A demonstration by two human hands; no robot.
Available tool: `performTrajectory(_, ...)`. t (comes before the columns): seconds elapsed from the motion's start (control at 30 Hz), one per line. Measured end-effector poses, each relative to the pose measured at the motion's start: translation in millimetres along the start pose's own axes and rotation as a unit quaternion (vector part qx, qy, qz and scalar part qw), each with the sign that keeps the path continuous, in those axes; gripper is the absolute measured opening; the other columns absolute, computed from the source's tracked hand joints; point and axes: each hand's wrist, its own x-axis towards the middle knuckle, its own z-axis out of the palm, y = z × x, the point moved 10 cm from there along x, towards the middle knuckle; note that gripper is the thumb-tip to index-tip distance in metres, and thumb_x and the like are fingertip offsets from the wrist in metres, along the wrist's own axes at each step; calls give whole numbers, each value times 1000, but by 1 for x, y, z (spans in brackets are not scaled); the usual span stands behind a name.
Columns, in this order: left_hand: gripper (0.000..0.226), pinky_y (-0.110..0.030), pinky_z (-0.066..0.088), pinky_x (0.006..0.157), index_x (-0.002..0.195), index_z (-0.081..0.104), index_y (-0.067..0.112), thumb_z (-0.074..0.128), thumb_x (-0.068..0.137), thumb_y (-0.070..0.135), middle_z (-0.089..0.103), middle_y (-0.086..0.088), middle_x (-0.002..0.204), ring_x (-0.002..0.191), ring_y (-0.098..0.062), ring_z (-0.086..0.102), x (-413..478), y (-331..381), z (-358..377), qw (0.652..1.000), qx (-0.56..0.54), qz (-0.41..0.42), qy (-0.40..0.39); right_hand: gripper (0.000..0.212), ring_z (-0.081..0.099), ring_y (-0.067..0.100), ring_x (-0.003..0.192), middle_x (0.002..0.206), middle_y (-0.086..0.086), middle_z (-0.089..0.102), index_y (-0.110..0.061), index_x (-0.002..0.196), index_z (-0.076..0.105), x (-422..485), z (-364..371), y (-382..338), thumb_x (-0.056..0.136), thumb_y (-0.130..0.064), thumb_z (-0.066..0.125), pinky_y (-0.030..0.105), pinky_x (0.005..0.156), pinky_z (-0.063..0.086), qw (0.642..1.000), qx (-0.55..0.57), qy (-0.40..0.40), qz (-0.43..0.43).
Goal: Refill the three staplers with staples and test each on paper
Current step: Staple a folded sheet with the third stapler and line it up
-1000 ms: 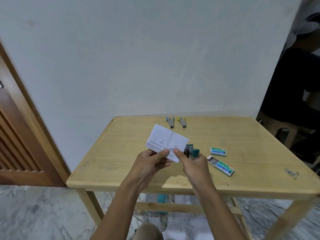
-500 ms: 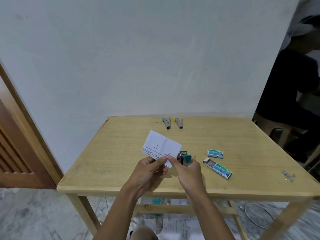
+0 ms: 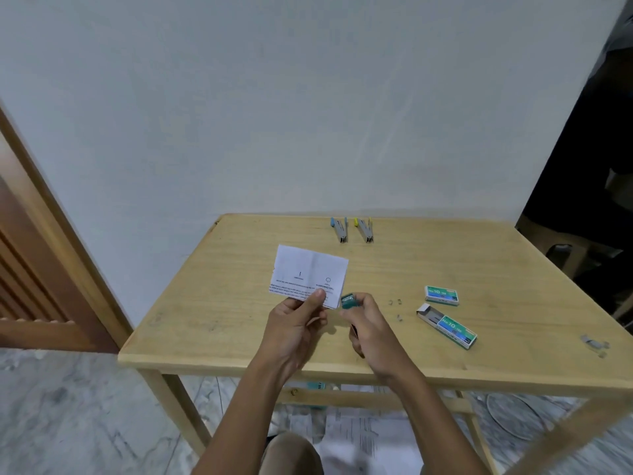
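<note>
My left hand (image 3: 297, 323) pinches the lower edge of a folded white paper (image 3: 308, 274) with printed text, held above the wooden table (image 3: 212, 313). My right hand (image 3: 371, 329) grips a teal stapler (image 3: 350, 300), whose head sits at the paper's lower right corner. A blue stapler (image 3: 339, 230) and a yellow stapler (image 3: 364, 230) lie side by side at the table's far edge. A closed staple box (image 3: 442, 295) and an open staple box (image 3: 447, 326) lie to the right of my hands.
Loose staples (image 3: 395, 303) lie between my right hand and the boxes, and more loose staple pieces (image 3: 595, 344) near the right edge. A wooden door (image 3: 30, 269) stands at left. A person in dark clothes (image 3: 589, 159) sits at right. Papers (image 3: 356, 430) lie under the table.
The view has shifted a little. The paper now faces me more squarely, and the teal stapler has turned so that its head is at the paper's lower right corner.
</note>
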Motion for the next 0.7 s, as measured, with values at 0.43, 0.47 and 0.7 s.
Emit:
performTrajectory(0.43, 48, -46, 48, 97, 113, 61, -18, 74, 77, 11, 61, -38, 116, 98, -38, 57, 1, -3, 0, 1000, -26, -2, -15, 28, 55, -6, 61, 90, -11, 68, -25, 110, 53, 0, 20, -8, 91, -46, 59, 22, 65, 38, 997, 0, -34, -67)
performTrajectory(0.47, 47, -40, 53, 87, 111, 62, -17, 75, 76, 12, 63, -36, 111, 92, -35, 59, 0, -2, 2, 1000, -19, 0, -18, 24, 54, -7, 58, 84, -15, 67, -25, 109, 54, 0, 19, -8, 95, -44, 57, 20, 63, 36, 997, 5, -31, -66)
performTrajectory(0.7, 29, -22, 49, 58, 93, 72, -5, 76, 74, 17, 66, -19, 89, 72, -20, 55, 2, 0, 6, 999, 25, 10, -38, 39, 47, 6, 55, 63, -14, 56, -28, 94, 63, 3, 13, -8, 81, -65, 57, 31, 60, 36, 999, 12, -7, -51)
